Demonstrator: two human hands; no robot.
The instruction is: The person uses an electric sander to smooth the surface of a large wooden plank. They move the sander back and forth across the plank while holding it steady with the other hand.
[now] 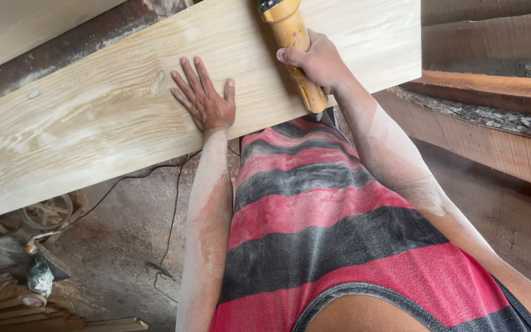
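The wide pale plank (93, 117) is lying flat and slanting across the top of the view, its near edge running just above the person's red-and-black striped shirt (314, 233). The right hand (318, 61) is wrapping closed around the yellow handle of a power sander (290, 37), fingers curled under and thumb lying along the side, with the tool's body sitting on the plank's face and its head passing out of view at the top. The left hand (204, 101) is lying open and flat on the plank, fingers spread, palm pressing just inside the plank's near edge, to the left of the tool and apart from it; it is gripping nothing.

Fine dust is coating both forearms and dulling the plank's surface in pale streaks. A thin black cable (173, 203) is trailing from under the plank's near edge down to the dusty floor (118, 240). To the right of the plank, rough slabs with bark edges (493, 117) are stacked.

To do this well, I would judge that the flat hand should be keeping steady downward weight so the plank is not shifting, and staying clear of the tool's path. The gripping hand should be holding the tool level against the plank, moving along the grain with even pressure, and the cable should be kept behind the plank's edge
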